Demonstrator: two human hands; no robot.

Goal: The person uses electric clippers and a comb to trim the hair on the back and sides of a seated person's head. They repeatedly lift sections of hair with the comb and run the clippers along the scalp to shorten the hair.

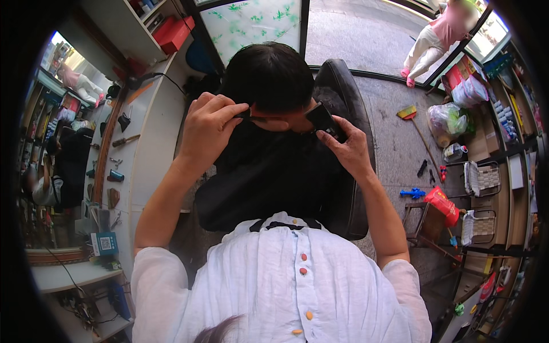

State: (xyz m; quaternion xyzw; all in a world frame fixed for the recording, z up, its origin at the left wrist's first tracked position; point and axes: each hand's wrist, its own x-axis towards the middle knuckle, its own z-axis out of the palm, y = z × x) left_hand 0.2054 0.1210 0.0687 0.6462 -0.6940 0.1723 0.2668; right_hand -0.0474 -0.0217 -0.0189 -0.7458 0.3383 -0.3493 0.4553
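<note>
A seated person with short dark hair (269, 77) is in front of me, draped in a black cape (269, 171). My left hand (207, 126) is at the left of the head, thumb and fingers pinched on a thin dark comb (245, 112); most of the comb is hidden by the fingers and the hair. In my right hand (351, 146) is a black hair clipper (325, 121), gripped from the right side with its end close to the person's neck. One ear (271, 124) shows between the two tools.
Behind the cape stands a black padded chair (346, 97). Along the left runs a white counter (150, 148) with a brush (126, 140) and other tools, beside a mirror. On the right floor lie a broom (420, 128), bags and a blue toy (413, 193). A person (437, 40) is by the doorway.
</note>
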